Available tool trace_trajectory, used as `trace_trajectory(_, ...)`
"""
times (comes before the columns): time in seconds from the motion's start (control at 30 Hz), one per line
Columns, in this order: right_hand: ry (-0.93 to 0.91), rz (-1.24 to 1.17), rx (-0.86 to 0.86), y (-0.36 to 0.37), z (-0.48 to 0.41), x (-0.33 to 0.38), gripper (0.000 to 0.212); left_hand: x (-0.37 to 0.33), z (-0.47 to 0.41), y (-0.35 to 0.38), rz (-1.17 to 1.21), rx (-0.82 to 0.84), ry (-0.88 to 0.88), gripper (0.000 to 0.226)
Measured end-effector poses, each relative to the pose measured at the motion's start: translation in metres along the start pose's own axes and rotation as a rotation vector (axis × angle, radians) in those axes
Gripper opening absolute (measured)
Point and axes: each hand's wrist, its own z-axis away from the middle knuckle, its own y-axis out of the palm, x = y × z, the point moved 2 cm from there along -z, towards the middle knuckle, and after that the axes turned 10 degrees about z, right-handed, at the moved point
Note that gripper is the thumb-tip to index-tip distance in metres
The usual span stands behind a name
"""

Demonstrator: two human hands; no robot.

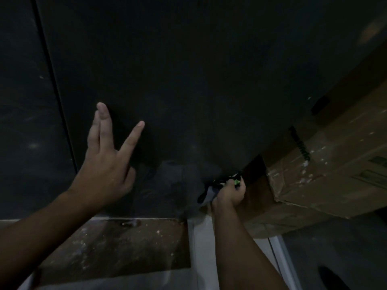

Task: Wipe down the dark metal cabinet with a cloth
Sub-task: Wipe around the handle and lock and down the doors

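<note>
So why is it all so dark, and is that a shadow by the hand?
Head view: dim light leaves the dark cabinet nearly featureless; yes, the left hand casts a soft shadow on it; the cloth in the right hand is murky and slightly blurred; the wide lens curves the cabinet's seam.

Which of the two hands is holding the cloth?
The right hand, low beside the cardboard box: it grips the cloth. The left hand holds nothing; its fingers are straight and spread in front of the cabinet.
</note>
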Motion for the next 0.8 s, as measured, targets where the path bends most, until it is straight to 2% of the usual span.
trace_trajectory(0.1,0.020,-0.132,-0.121,0.012,0.012,0.015,0.037,0.001,-0.001,0.002,-0.004,-0.019,0.011,0.087)
trace_trajectory(0.2,-0.089,-0.193,-0.190,0.024,0.025,0.031,0.035,-0.002,-0.003,0.006,0.008,-0.038,-0.010,0.086)
trace_trajectory(0.33,-0.334,-0.049,-0.185,0.026,0.040,0.023,0.034,-0.004,-0.005,0.008,0.023,-0.056,-0.018,0.084)
trace_trajectory(0.4,-0.393,0.014,-0.180,0.026,0.044,0.013,0.033,-0.004,-0.005,0.007,0.027,-0.051,-0.023,0.081)
trace_trajectory(0.53,-0.377,0.173,-0.037,0.030,0.064,-0.014,0.031,0.001,-0.003,0.006,-0.009,-0.031,0.014,0.077)
trace_trajectory(0.63,-0.451,0.347,0.109,0.035,0.079,-0.027,0.034,0.004,-0.002,0.005,-0.020,-0.028,0.020,0.075)
trace_trajectory(0.8,-0.622,0.347,0.213,0.034,0.083,-0.025,0.031,0.005,-0.002,0.007,-0.028,-0.022,0.039,0.072)
